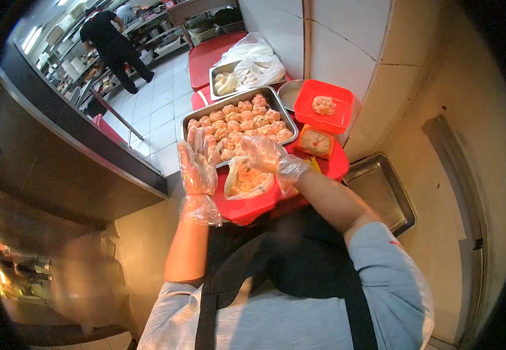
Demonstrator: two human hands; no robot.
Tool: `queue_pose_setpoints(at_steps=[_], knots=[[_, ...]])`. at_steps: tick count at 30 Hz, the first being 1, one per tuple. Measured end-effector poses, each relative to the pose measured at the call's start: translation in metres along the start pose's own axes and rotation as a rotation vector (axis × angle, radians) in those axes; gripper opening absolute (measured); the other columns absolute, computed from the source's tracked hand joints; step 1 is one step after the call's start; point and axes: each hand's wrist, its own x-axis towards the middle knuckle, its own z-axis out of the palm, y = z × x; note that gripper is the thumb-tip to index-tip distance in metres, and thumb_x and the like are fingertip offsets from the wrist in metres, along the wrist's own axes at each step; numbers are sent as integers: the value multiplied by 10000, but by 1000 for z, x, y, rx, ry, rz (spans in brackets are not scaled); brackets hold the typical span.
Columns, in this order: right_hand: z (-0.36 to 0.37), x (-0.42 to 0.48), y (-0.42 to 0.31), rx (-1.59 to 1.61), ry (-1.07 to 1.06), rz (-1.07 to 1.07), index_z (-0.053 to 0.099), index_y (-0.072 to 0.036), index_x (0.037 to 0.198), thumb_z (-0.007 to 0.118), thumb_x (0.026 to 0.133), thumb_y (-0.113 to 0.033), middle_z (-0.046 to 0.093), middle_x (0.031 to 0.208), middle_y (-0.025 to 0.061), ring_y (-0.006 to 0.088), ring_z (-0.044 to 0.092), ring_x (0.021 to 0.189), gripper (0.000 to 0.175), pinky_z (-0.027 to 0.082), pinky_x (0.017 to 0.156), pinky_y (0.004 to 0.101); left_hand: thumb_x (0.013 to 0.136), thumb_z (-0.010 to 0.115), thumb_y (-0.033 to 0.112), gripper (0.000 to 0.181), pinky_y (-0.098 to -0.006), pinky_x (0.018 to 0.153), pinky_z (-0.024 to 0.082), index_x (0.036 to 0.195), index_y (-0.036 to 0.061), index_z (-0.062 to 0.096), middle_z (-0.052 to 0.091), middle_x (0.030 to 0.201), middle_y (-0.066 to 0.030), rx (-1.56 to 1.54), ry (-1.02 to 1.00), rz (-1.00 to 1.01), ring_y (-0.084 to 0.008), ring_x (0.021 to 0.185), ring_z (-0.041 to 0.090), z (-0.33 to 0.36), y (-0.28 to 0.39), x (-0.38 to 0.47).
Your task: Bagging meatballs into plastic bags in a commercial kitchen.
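Note:
My left hand (197, 164), in a clear plastic glove, is held with its fingers extended at the near left corner of a metal tray (293, 136). Rows of raw, pinkish minced-meat balls (233, 117) fill that tray. My right hand (262, 154), gloved the same way, hovers over the tray's near edge with its fingers curled; whether anything is inside them is hidden. Just below it sits an open plastic bag (259, 192) of orange shredded filling (247, 181). The right wrist is close beside the bag's upper edge.
On the red table (246, 212) stands an orange dial scale (316, 141) under a red plastic container (345, 105) holding a meat portion (324, 105). Behind are a round metal pan (289, 94) and another tray with plastic bags (259, 70). An oven tray (382, 192) leans right; a person (113, 48) stands far left.

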Motion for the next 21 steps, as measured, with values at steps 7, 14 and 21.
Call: queue_pose_setpoints(at_steps=[7, 14, 21], knots=[[-53, 29, -3, -26, 112, -34, 607, -37, 885, 675, 763, -112, 614, 879, 175, 353, 624, 835, 158, 509, 729, 413, 955, 405, 618, 760, -470, 1132, 285, 1515, 128, 251, 202, 1586, -122, -22, 58, -10, -294, 1464, 165, -25, 5, 1], [-187, 27, 8, -459, 6, 378, 695, -126, 1060, 733, 696, -307, 655, 1128, 173, 353, 632, 1047, 408, 521, 898, 464, 952, 424, 607, 758, -454, 1140, 276, 1513, 123, 264, 247, 1571, -113, -71, -3, -45, -293, 1430, 252, -5, -12, 4], [-168, 4, 113, -620, -118, 489, 687, -56, 892, 748, 671, -300, 686, 982, 179, 357, 652, 950, 334, 520, 836, 487, 929, 446, 637, 818, -434, 1153, 220, 1525, 118, 235, 218, 1585, -104, 5, -23, -167, -279, 1467, 152, 27, -18, -5]])
